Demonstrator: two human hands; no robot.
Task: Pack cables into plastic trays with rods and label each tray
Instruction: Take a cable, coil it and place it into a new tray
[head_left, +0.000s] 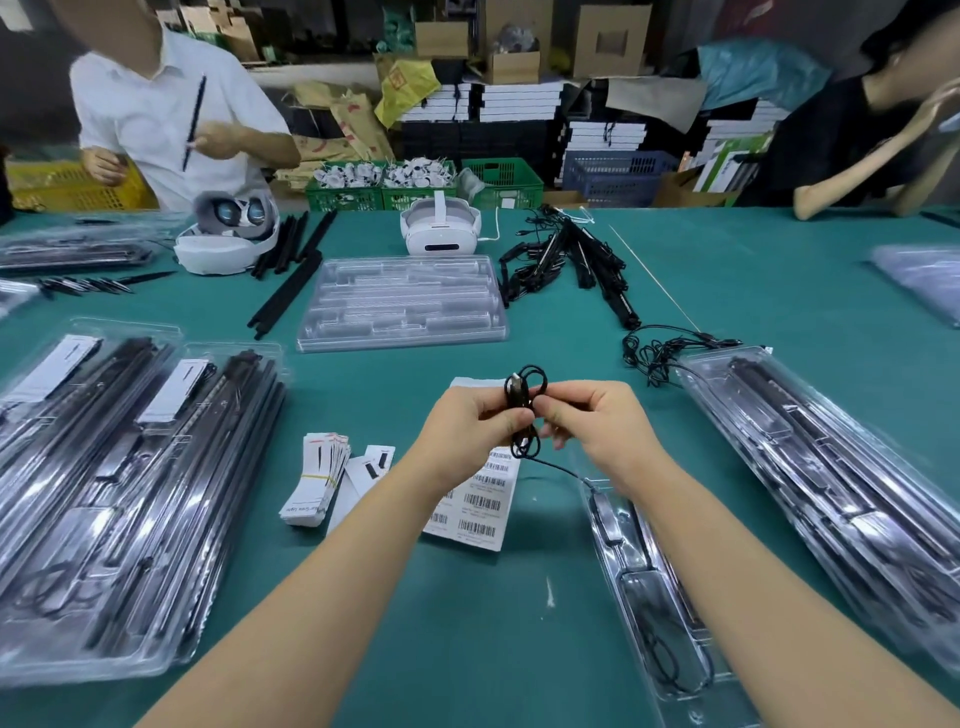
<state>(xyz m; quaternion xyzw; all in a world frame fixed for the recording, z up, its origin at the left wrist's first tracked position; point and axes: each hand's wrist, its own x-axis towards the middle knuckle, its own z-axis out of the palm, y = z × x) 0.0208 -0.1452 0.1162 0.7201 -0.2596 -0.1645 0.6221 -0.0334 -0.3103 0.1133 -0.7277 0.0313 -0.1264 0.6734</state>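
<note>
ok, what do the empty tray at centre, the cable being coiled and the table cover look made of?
Empty clear moulded tray: looks like thin glossy plastic; the green shows through and its ridges glint.
Thin black coiled cable, held by the left hand and right hand: probably rubbery matte jacket; it bends into tight loops.
Teal table cover: matte, maybe a mat or cloth; no glare.

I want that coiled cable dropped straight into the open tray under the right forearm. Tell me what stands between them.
Nothing lies on the table between them. Both hands, left hand and right hand, hold the coiled cable above the barcode label sheet. Only the right forearm crosses over the open tray, and the cable's loose end already trails toward it.
</note>
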